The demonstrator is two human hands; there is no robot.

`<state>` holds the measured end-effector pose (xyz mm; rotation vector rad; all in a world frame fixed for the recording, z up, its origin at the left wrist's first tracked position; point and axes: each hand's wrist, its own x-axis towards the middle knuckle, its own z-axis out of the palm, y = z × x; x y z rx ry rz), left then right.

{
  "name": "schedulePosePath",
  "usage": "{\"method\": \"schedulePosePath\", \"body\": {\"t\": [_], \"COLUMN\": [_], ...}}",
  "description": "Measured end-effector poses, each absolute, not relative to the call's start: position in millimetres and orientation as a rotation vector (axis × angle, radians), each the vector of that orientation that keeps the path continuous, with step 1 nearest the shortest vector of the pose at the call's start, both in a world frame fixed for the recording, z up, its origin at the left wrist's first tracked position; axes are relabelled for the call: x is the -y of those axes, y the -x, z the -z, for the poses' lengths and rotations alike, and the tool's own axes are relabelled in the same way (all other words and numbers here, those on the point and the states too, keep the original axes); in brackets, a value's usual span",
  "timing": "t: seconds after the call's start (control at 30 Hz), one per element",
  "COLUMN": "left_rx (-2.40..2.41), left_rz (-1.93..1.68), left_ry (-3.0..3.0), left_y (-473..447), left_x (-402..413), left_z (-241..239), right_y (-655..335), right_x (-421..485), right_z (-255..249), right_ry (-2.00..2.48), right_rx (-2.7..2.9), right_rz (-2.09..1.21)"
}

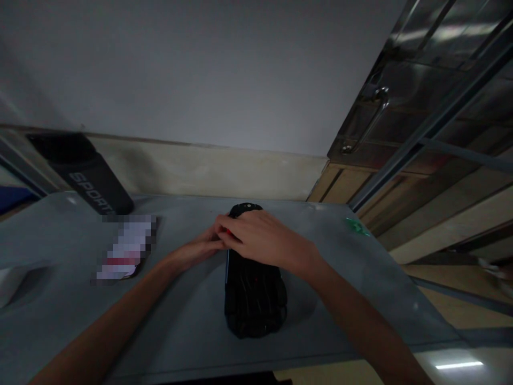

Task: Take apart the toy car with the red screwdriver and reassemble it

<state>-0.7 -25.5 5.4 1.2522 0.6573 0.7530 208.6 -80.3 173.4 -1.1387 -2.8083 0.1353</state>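
Note:
A black toy car [256, 299] lies lengthwise in front of me on the grey table, apparently with its underside up and wheels showing at its near corners. My left hand [206, 241] is closed at the car's far left side, its fingertips partly hidden by the other hand. Across the car's far half reaches my right hand [260, 235], fingers bent and pinched together. A bit of a small red thing [228, 232] shows between its fingers; its kind is hidden. Both hands meet at the car's left edge.
A dark bottle [94, 179] marked SPORT stands at the back left, beside a blurred-out phone [126, 248]. A green crumpled wrapper [356, 226] lies near the right edge of the grey table [320, 331]. Behind are a wall and a metal door [385, 107] with a handle.

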Motion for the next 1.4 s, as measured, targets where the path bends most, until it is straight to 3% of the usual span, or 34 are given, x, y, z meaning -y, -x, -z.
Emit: {"method": "schedulePosePath", "body": {"t": [0.33, 0.53, 0.77, 1.03, 1.4], "left_rx": [-0.685, -0.743, -0.719, -0.761, -0.740], "left_rz": [-0.733, -0.720, -0.746, -0.730, -0.755], "left_ry": [-1.289, -1.305, -1.316, -1.301, -1.308], "left_y": [-1, -2, -7, -3, -2], "left_x": [26, 29, 31, 30, 30], "left_z": [-10, -13, -23, -16, -14], "right_y": [-207, -206, -207, -203, -207], "right_x": [81, 80, 82, 77, 82], "right_z": [-169, -168, -172, -162, -172], "right_ry": [1.053, 1.183, 1.026, 1.118, 1.197], "right_rx": [2.781, 2.763, 2.762, 2.789, 2.820], "right_rz": [-0.204, -0.022, -0.234, 0.034, -0.067]}}
